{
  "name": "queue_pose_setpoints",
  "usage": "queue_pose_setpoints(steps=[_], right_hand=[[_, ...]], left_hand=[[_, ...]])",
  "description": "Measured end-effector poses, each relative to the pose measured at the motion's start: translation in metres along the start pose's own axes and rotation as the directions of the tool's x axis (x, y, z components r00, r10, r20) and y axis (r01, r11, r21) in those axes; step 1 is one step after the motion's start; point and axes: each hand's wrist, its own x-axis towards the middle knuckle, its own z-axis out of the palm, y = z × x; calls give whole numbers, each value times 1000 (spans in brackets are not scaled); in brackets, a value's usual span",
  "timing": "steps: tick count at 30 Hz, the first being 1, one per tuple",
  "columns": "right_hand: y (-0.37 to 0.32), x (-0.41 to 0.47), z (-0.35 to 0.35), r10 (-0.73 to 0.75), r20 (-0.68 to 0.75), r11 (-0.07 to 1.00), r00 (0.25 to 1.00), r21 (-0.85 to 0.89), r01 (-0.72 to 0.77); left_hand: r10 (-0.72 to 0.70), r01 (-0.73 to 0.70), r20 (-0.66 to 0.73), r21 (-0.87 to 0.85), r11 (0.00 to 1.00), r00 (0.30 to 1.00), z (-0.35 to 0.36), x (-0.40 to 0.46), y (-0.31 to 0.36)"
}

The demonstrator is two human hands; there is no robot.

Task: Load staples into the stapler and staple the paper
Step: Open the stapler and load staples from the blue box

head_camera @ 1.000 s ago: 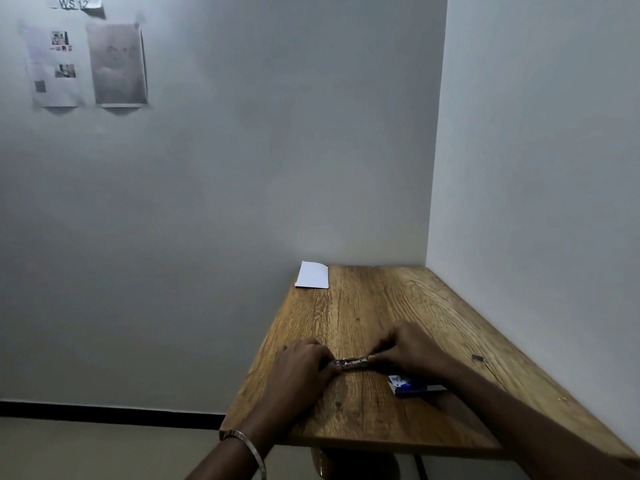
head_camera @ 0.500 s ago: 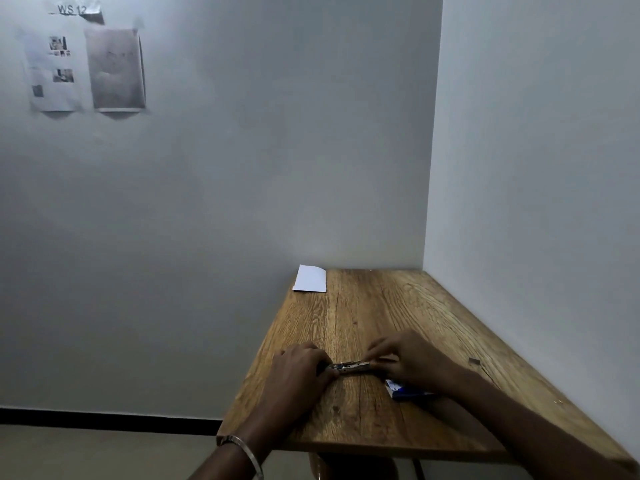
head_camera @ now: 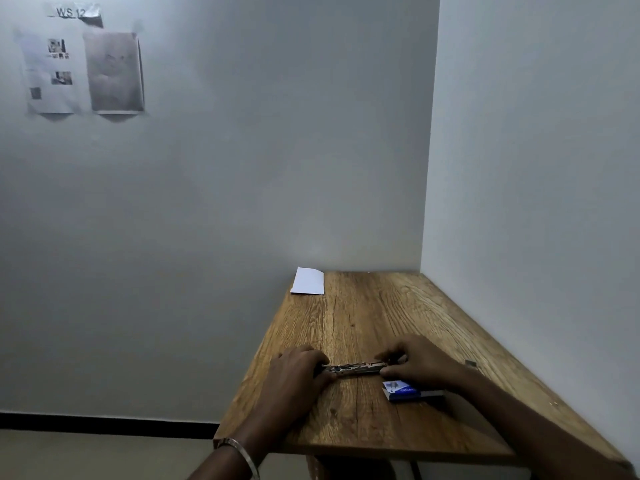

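Head view, left hand: the left hand [head_camera: 294, 377] sits on the wooden counter [head_camera: 367, 323], its fingers [head_camera: 317, 356] curled down over the left end of the stapler [head_camera: 353, 368] and clamped on it.
Head view, right hand: the right hand [head_camera: 420, 363] reaches in from the right, fingertips pinched on the stapler's right end; whether a strip of staples sits between those fingertips is too small to tell.
Stapler: a thin metal bar, lying flat on the counter, stretched straight between the two sets of fingers and touching both.
Staple box: the blue and white staple box [head_camera: 403, 391] lies on the counter just below the right hand's fingers, partly tucked under the wrist.
Paper: the white paper [head_camera: 308, 281] rests at the counter's far left corner, well apart from both hands, beyond the fingers and against the back wall.
Wrist: a metal bangle [head_camera: 242, 452] rings the left wrist, near the counter's front edge.
Background: printed sheets [head_camera: 83, 72] are stuck high on the wall, far up and left of the fingers, under a label reading "WS 12" [head_camera: 71, 12].
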Motion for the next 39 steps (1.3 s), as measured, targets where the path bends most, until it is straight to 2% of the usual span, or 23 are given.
queue_pose_setpoints(steps=[2,6,13,15,19,23,29,32,39], right_hand=[[2,0,3,5,-30,1000,1000,-3,-6],[3,-1,7,10,-79,1000,997,-12,-11],[-2,-1,9,-2,-92,997,996,-76,-5],[-3,0,9,2,-98,996,995,-91,-11],[-3,0,9,4,-106,995,994,-94,-14],[-4,-1,11,-3,-120,992,993,-127,-13],[-1,-3,11,-13,-147,987,989,-162,-11],[1,-4,11,-19,-158,983,987,-184,-10],[-4,-4,6,-65,-70,985,995,-166,53]], left_hand=[[-12,12,21,-9,1000,1000,-2,-1,1],[-69,78,74,-136,988,995,-13,-2,-3],[-138,168,178,-168,971,974,-35,-2,-31],[-120,150,142,-224,963,982,-39,3,-25],[-145,121,-27,-414,902,989,-42,20,0],[-113,71,-45,-539,839,993,-30,37,34],[-31,34,15,-488,872,999,5,45,61],[-25,21,-4,-461,887,1000,12,43,63],[13,0,35,-338,941,999,14,31,54]])
